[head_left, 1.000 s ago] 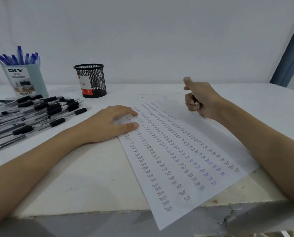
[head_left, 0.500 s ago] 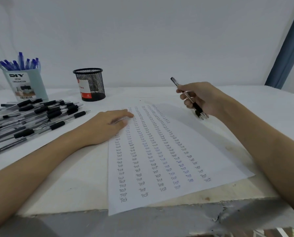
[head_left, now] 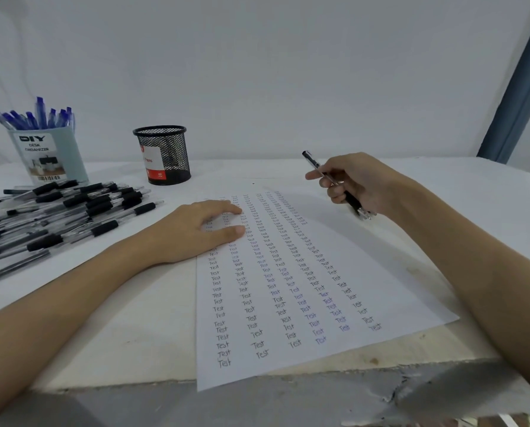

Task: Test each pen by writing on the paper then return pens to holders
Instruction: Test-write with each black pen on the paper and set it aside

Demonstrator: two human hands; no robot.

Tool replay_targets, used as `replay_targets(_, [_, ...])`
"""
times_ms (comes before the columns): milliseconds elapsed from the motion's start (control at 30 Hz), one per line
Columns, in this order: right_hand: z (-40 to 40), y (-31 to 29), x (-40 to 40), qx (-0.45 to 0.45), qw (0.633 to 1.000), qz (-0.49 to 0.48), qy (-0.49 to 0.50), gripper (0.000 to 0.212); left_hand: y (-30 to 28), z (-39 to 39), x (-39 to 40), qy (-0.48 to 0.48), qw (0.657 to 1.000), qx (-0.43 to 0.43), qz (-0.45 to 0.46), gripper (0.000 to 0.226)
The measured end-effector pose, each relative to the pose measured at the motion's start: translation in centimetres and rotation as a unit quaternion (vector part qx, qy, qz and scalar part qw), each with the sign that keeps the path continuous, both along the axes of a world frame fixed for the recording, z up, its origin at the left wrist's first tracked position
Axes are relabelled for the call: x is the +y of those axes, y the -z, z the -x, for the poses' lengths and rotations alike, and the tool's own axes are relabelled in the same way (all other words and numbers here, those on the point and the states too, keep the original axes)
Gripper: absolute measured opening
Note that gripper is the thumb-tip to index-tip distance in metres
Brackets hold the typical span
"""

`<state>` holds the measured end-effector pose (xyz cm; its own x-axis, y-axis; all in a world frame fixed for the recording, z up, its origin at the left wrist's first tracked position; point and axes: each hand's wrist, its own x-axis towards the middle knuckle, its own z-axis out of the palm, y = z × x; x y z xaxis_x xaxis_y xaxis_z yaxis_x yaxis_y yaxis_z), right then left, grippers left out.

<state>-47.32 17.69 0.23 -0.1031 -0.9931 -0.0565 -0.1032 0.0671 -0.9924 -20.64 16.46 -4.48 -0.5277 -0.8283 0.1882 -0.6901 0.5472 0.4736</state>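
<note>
Right hand (head_left: 354, 183) gripping pen (head_left: 320, 168), tip toward person, left hand (head_left: 196, 232) flat on paper (head_left: 365, 272)

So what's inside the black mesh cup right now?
Nothing shows above the rim of the black mesh cup or through its mesh. A red and white label covers part of the front, so its bottom can't be fully checked.

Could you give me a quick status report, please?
Left hand flat on paper. Right hand holds pen above it. Nothing in the way.
</note>
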Motion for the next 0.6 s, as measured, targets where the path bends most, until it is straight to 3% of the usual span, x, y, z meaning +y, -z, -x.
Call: replay_targets(600, [-0.31,0.07,0.04,0.019,0.999,0.009,0.029,0.018,-0.13,0.01,0.23,0.009,1.0,-0.001,0.001,0.053])
